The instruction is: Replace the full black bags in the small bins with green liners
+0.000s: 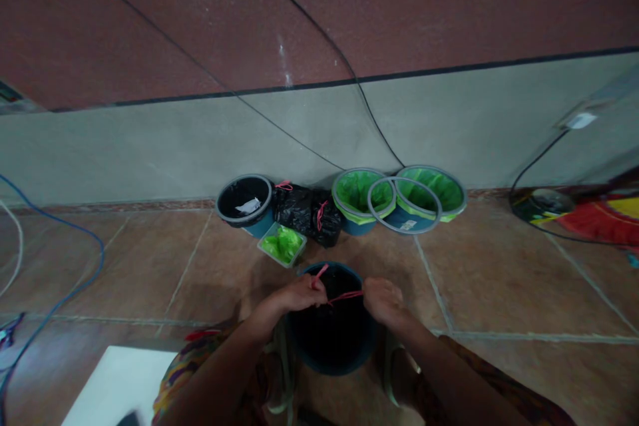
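While hands [304, 293] grip pink string [345, 295], forearms [244, 346] slant inward.

Left hand [310, 293] is pinching pink string [345, 296], short end sticking up; right hand [383, 299] is gripping same string, pulling it across dark bin [333, 369]. Bin is standing between person's feet on tiled floor [479, 279]. Near wall [150, 153], black-lined bin [259, 230] is holding white paper [248, 206]; black bags [292, 206] are sitting beside it. Grey ring [405, 233] is overlapping two green-lined bins [358, 227].
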`<state>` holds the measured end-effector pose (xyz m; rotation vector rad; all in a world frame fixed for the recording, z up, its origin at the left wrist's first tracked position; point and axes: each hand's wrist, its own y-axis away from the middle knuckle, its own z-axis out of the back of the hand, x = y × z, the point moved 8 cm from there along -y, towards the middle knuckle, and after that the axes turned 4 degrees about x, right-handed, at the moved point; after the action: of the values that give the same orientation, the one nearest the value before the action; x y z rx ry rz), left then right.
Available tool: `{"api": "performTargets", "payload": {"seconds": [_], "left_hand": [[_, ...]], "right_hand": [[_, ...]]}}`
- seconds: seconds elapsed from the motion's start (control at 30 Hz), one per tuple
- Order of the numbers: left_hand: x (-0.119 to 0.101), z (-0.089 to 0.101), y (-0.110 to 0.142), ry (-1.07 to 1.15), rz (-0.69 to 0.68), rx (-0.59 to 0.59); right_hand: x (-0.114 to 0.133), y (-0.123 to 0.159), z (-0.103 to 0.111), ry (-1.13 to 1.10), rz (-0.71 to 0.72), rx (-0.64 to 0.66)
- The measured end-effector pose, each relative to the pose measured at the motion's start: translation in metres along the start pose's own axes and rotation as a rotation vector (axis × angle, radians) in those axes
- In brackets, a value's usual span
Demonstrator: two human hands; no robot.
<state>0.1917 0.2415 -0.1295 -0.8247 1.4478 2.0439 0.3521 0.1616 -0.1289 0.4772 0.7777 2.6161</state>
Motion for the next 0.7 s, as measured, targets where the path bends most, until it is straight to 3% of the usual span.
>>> {"api": "performTargets", "payload": {"seconds": [0.2, 0.3, 0.5, 0.6, 0.7], "left_hand": [[-0.008, -0.024, -0.010, 0.430, -0.107, 0.053], [-0.006, -0.021, -0.018, 0.476, -0.161, -0.028], [0.004, -0.012, -0.029, 0.312, -0.170, -0.149], [0.004, -0.015, -0.031, 0.116, -0.145, -0.146], [-0.003, -0.023, -0.029, -0.067, -0.149, -0.117]], "right_hand": [[0.016, 0.002, 0.008, -0.025, 0.108, 0.014], [0.016, 0.004, 0.010, -0.035, 0.101, 0.023], [0.012, 0.008, 0.011, -0.072, 0.108, 0.102], [0.025, 0.013, 0.012, -0.212, 0.282, 0.184], [0.040, 0.015, 0.021, -0.411, 0.459, 0.156]]}}
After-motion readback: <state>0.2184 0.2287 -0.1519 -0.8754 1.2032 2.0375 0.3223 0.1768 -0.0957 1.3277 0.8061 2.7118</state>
